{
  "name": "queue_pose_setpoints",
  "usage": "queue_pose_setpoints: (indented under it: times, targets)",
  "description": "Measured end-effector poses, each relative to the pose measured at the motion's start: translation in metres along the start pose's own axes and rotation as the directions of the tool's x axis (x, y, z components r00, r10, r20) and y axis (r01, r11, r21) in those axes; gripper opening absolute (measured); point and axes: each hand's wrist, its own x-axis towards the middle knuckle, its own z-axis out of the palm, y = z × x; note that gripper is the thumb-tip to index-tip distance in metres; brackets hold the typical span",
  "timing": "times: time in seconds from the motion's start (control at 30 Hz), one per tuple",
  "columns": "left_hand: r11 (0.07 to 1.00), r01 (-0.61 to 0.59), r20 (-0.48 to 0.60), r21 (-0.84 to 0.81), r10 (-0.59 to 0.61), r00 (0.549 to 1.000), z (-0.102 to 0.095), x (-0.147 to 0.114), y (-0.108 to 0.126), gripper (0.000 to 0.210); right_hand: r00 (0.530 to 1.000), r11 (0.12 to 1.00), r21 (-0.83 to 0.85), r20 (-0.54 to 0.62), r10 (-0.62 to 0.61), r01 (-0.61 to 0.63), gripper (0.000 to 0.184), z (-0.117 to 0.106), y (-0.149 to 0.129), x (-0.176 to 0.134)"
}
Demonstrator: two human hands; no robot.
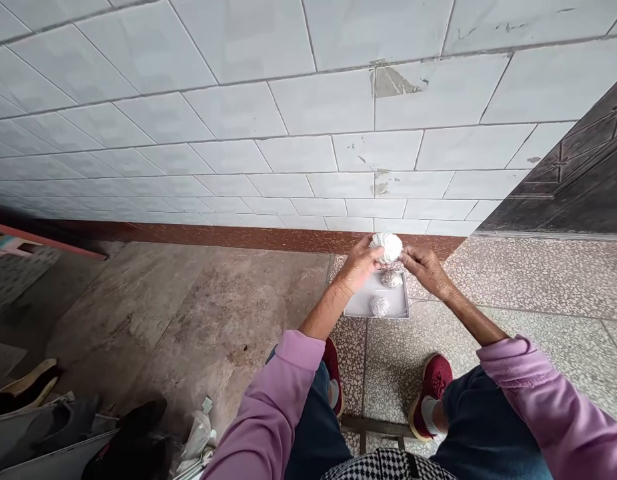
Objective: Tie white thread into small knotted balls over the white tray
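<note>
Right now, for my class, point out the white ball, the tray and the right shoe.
White ball (389, 247): head view, middle of its visible surface.
Tray (359, 305): head view, bare floor.
Right shoe (437, 379): head view, red upper.

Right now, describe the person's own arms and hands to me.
The left hand and right hand are ungloved. The left sleeve and right sleeve are plain pinkish purple, with cuffs turned back well short of the wrists.

White ball (388, 247), one: right of centre, held in the left hand (362, 265); right hand (427, 270) at its right edge. Grey tray (357, 305), one: just below, bearing two wound balls (379, 307). Tiled wall (248, 110): across top.
</note>
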Motion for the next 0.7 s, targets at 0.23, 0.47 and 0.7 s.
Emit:
queue_pose_setpoints:
  times: [0.23, 0.47, 0.7]
  targets:
    - [0.914, -0.135, -0.068, 0.382, 0.173, 0.983, -0.009, 0.016, -0.012, 0.064, 0.978, 0.994, -0.109, 0.207, 0.022, 0.000, 0.046, 0.005, -0.021, -0.029]
    - [0.775, -0.100, 0.105, 0.624, 0.043, 0.994, -0.014, 0.003, -0.012, 0.059, 0.999, 0.998, -0.045, -0.035, -0.037, 0.036, 0.058, -0.028, -0.040, -0.019]
    - [0.890, 0.058, 0.279, 0.452, -0.203, 0.939, -0.005, -0.003, -0.010, 0.075, 0.991, 1.000, -0.005, -0.135, 0.002, -0.003, 0.060, -0.029, -0.025, -0.010]
